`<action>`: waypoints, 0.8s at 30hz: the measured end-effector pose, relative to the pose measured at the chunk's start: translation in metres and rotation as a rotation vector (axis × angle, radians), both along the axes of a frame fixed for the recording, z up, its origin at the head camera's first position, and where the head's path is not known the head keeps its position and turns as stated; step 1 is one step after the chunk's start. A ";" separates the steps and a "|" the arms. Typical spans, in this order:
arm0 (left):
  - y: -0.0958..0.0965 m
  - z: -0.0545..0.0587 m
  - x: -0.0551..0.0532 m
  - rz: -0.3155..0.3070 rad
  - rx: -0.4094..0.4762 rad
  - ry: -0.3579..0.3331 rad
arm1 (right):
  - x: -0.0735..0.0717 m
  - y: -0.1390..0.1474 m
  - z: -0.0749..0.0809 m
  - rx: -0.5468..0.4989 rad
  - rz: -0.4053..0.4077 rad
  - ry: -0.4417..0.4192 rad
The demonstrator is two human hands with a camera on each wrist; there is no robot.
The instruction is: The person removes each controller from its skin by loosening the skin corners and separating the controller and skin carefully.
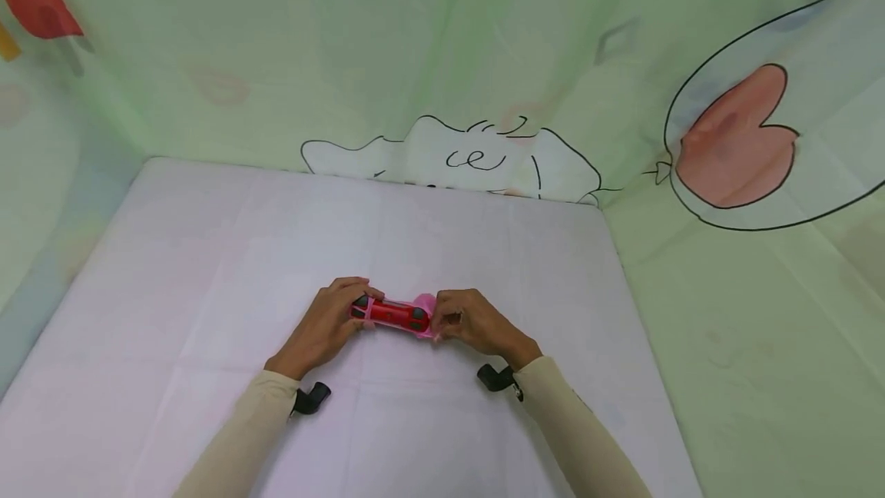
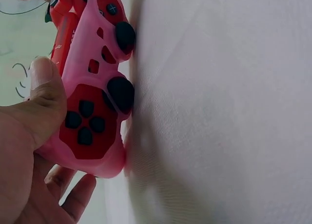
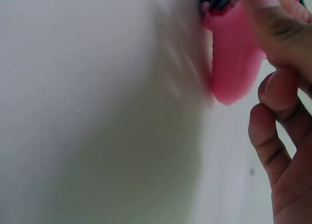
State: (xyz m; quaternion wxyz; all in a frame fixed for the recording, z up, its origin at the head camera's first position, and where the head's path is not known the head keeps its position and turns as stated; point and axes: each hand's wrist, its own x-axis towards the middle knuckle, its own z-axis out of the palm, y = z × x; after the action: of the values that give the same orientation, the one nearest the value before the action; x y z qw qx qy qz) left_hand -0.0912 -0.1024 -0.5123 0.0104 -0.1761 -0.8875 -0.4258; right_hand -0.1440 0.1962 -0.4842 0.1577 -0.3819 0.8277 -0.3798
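We see a red game controller [image 1: 390,314] in a pink cover [image 2: 87,46] btwn our hands, thumbsticks [image 2: 120,94] close to the white tabletop [image 1: 311,237]. Our L hand [image 1: 323,327] grips one end, thumb on its edge; our R hand [image 1: 478,321] pinches the other end w/ thumb & fingers.

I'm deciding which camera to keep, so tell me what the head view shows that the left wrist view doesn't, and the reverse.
Only the head view shows the left sleeve and right sleeve.

Only the left wrist view shows the controller's arrow buttons and cross-marked button.

Both show the controller itself, the left hand holding one end of it, and the white cloth.
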 end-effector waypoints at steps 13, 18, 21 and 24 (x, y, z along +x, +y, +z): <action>0.001 0.002 0.000 -0.007 0.002 0.043 | 0.009 -0.002 -0.023 -0.255 -0.245 -0.226; 0.001 0.004 -0.001 -0.017 0.000 0.034 | 0.018 -0.016 -0.026 -0.213 -0.315 -0.067; -0.001 0.005 -0.004 -0.045 0.003 0.004 | 0.021 -0.021 -0.029 -0.168 -0.299 -0.028; -0.006 0.008 -0.007 -0.089 0.006 -0.041 | 0.023 -0.022 -0.029 -0.153 -0.281 -0.025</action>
State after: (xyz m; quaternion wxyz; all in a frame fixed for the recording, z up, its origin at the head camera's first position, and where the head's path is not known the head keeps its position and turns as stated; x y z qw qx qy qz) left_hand -0.0979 -0.1084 -0.5042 -0.0263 -0.2064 -0.8775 -0.4320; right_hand -0.1211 0.1746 -0.5128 0.0836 -0.2686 0.8395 -0.4649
